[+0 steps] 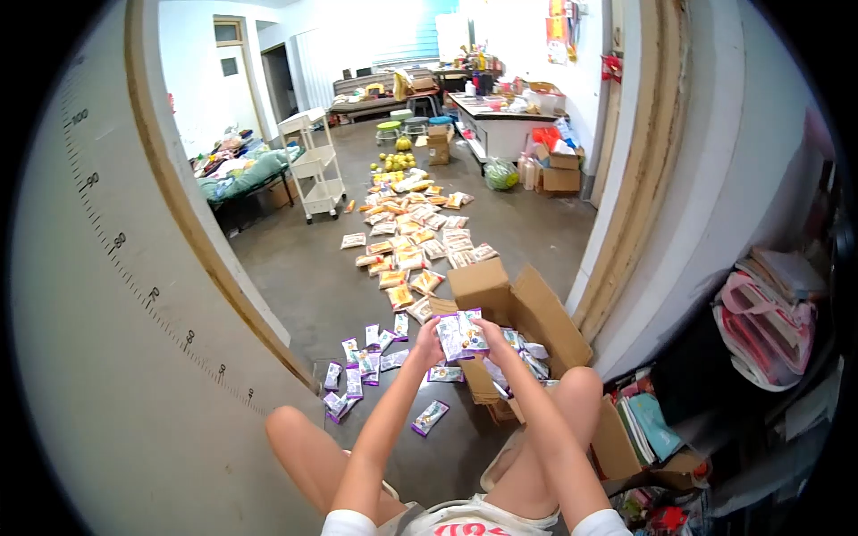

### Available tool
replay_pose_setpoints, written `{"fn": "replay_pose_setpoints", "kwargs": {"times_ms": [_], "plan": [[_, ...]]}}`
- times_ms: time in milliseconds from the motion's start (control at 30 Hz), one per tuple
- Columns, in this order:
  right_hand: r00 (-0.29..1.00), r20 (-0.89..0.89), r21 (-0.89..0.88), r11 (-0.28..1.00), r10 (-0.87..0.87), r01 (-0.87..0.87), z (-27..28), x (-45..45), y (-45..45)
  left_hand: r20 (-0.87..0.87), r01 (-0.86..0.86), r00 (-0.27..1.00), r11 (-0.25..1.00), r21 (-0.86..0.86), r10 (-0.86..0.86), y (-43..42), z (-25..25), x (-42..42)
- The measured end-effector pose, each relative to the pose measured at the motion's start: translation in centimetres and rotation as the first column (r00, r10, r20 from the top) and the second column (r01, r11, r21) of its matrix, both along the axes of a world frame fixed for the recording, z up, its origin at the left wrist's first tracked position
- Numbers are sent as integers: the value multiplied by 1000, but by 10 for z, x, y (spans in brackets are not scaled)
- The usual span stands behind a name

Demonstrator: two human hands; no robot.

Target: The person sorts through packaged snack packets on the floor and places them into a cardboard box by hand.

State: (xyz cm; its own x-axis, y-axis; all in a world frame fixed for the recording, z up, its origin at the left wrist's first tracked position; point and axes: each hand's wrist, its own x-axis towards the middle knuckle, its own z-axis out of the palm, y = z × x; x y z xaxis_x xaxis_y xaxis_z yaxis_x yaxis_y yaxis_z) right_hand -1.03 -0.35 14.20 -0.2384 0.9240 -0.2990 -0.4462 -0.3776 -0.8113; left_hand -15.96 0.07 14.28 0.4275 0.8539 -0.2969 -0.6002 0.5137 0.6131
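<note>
White cart (316, 165) nr bed (246, 174), table (502, 112) on R side.

Your left hand (431, 341) and right hand (491, 338) close together at center of frame, fingers curled inward; both forearms reaching up from bottom edge, bare knees bent wide either side.

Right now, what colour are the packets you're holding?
The packets are white and purple, with small coloured prints; the head view, the only one, shows them.
</note>
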Motion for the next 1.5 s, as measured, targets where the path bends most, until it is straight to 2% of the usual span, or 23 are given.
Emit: {"fn": "replay_pose_setpoints", "kwargs": {"times_ms": [67,100,200,400,500,600,800,900,1000,1033,1067,1133,1167,1233,1267,1333,1500], "plan": [[994,-111,25,999,-22,25,-12,20,6,14,43,999,999,2,-43,4,0,21],[997,-39,23,998,-66,67,-9,33,3,7,73,997,997,16,-73,5,1,33],[971,-90,22,975,-220,223,-10,66,0,-51,130,990,991,34,-128,9,-2,74],[941,-201,25,959,-273,283,-34,128,-15,5,247,969,968,43,-248,15,-32,134],[923,-299,8,966,-243,257,-47,143,-22,-39,218,975,976,-2,-218,4,-40,146],[926,-229,-92,954,-300,286,-45,148,-30,-42,203,978,979,-19,-203,0,-42,152],[935,-230,-63,963,-269,261,-57,150,-23,-39,176,983,981,-85,-180,2,-50,154],[945,-226,-89,971,-238,223,-78,150,-16,-87,141,984,974,-179,-158,1,-50,150],[943,-199,-145,960,-266,240,-99,149,-14,-77,131,986,975,-179,-146,-3,-51,148],[941,-180,-161,952,-287,260,-97,148,-15,15,165,986,979,-119,-164,1,-65,147],[938,-160,-181,943,-308,279,-97,146,-19,39,162,987,978,-129,-158,5,-80,147],[945,-181,-237,945,-273,228,-94,148,-23,-97,103,987,966,-236,-129,3,-75,147],[938,-177,-254,934,-299,251,-94,148,-23,-129,134,977,957,-256,-172,9,-91,145],[923,-200,-251,928,-329,276,-92,149,-27,-111,139,979,957,-254,-172,10,-94,144],[902,-267,-259,927,-339,272,-93,150,-26,-114,121,981,959,-254,-154,11,-95,144],[889,-198,-372,871,-412,321,-91,150,-26,-127,88,983,952,-294,-130,13,-102,143],[915,-184,-298,907,-359,296,-88,147,-29,-190,17,979,950,-311,-79,12,-109,142]]}}
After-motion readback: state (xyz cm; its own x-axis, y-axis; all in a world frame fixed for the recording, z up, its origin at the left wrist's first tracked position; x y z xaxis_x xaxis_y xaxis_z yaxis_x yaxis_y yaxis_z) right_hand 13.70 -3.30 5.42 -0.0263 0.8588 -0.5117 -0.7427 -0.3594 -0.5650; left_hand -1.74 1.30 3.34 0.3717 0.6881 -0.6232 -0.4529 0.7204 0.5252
